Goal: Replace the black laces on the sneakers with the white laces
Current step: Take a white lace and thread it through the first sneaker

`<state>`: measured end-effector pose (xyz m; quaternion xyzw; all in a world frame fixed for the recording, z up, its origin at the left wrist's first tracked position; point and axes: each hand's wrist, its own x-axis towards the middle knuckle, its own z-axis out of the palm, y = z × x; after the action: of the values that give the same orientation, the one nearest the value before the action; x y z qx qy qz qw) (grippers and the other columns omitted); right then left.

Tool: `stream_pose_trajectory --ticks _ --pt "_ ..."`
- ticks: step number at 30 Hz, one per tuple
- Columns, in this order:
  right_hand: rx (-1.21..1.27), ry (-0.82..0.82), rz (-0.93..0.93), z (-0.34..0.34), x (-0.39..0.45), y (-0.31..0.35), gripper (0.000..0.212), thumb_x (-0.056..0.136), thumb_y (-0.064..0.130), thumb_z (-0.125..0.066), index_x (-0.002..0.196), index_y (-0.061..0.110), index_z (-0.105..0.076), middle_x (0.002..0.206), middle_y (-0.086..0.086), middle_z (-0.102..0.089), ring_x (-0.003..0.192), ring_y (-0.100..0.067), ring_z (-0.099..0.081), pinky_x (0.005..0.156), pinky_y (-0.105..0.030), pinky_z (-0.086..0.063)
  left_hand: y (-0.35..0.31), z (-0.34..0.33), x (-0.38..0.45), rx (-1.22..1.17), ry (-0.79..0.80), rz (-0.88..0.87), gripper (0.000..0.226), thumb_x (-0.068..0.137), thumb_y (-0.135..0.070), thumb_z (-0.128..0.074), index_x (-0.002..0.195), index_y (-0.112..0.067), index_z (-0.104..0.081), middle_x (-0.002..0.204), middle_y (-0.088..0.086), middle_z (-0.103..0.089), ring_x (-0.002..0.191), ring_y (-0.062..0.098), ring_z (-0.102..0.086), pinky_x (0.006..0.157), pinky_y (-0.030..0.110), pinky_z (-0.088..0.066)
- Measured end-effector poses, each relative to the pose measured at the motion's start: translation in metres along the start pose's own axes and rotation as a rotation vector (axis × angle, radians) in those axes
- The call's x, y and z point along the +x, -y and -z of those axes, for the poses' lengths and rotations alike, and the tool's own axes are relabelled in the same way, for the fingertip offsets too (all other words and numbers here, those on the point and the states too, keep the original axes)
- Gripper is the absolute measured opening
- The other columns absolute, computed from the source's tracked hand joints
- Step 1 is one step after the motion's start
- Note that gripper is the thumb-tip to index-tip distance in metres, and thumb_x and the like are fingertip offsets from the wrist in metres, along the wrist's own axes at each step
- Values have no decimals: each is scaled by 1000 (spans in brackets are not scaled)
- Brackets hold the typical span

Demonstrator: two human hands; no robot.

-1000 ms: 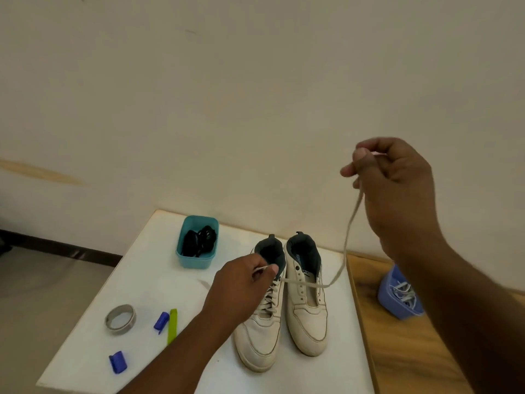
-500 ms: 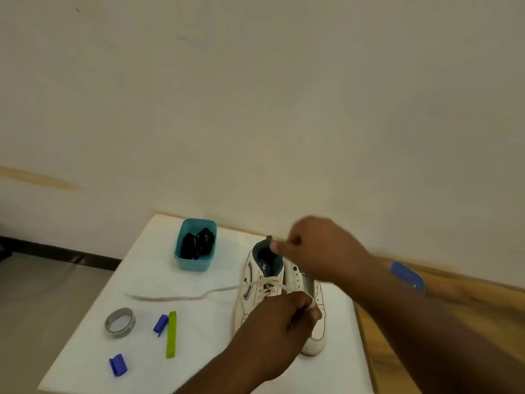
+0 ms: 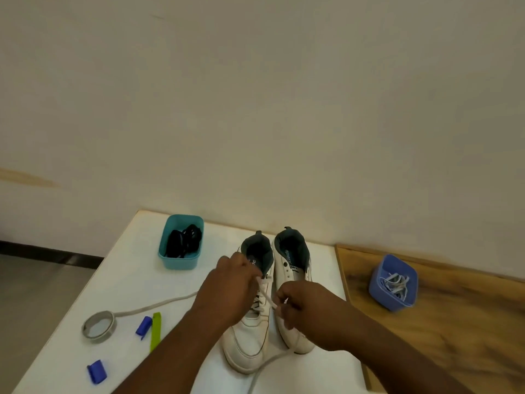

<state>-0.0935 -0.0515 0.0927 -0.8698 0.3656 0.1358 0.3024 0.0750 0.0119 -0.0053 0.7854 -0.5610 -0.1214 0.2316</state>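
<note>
Evidently both hands work low centre: left hand (image 3: pixel 230 288) steadies the eyelet, right hand (image 3: pixel 306 305) pinches the white lace (image 3: pixel 265 294) to thread the sneaker (image 3: pixel 250 331).

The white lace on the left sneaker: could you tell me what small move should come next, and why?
Probably pull the white lace taut. The right hand pinches it beside the left hand at the left sneaker, whose upper eyelets look laced, while slack trails across the table.

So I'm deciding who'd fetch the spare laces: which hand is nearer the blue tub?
The right hand. It sits over the shoes, with bare table between it and the blue tub on its right; the left hand is further left, beyond it.
</note>
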Motion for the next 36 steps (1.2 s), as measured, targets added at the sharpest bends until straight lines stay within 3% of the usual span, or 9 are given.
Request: stream_pose_trajectory --ticks 4,10,13,15,18,21,26,29,36 --pt "-385 -193 57 22 0 -3 12 105 27 -48 109 27 -60 94 9 -60 76 -5 -55 58 -16 -33 1 -7 0 -78 15 -7 27 103 -43 -44 118 -34 -64 120 -11 -48 108 10 -44 88 26 -46" --pt "-527 -436 116 53 43 -10 16 92 11 -58 99 25 -59 88 8 -52 76 -13 -54 59 -18 -38 6 -9 1 -289 -20 -27 17 99 -48 -53 99 -38 -66 102 -17 -55 96 5 -52 82 25 -47" --pt "-398 -566 210 26 70 -13 36 89 8 -66 119 28 -61 124 2 -51 95 -7 -59 74 -19 -49 8 -7 -1 -377 -53 38 10 98 -50 -52 90 -46 -58 96 -17 -58 86 2 -58 80 26 -50" --pt "-170 -594 219 -2 78 -15 46 92 10 -67 133 31 -56 151 4 -33 111 0 -51 89 -22 -53 8 -10 0 -396 -54 70 10 98 -51 -51 92 -46 -57 95 -16 -58 84 3 -59 79 26 -52" --pt "158 -683 179 -42 78 -23 30 93 12 -68 116 30 -61 123 11 -48 98 2 -57 83 -19 -52 8 -13 2 -436 -53 92 10 99 -49 -50 96 -42 -58 95 -15 -58 83 3 -60 80 26 -53" --pt "145 -632 210 -71 82 -29 21 95 9 -59 99 29 -64 98 12 -53 88 -2 -56 76 -20 -50 11 -13 2 -432 -63 79 10 100 -47 -50 95 -41 -56 95 -14 -58 82 3 -59 79 25 -52" --pt "260 -717 172 -75 83 -24 17 96 26 -63 97 39 -54 93 19 -59 87 -1 -60 73 -16 -50 16 -12 -1 -363 -66 68 13 100 -48 -48 99 -39 -57 98 -14 -56 84 3 -58 79 24 -52" --pt "272 -727 178 -73 82 -24 23 97 19 -62 101 41 -55 90 19 -62 81 -3 -61 69 -15 -50 12 -11 -2 -321 -61 59 17 100 -49 -46 102 -37 -58 100 -14 -55 85 3 -59 80 25 -53" --pt "103 -620 255 -82 89 -38 10 96 34 -54 99 27 -60 109 13 -44 102 0 -48 86 -17 -46 15 -12 -1 -256 -78 54 23 102 -49 -42 103 -35 -60 102 -13 -55 85 4 -58 79 19 -49"
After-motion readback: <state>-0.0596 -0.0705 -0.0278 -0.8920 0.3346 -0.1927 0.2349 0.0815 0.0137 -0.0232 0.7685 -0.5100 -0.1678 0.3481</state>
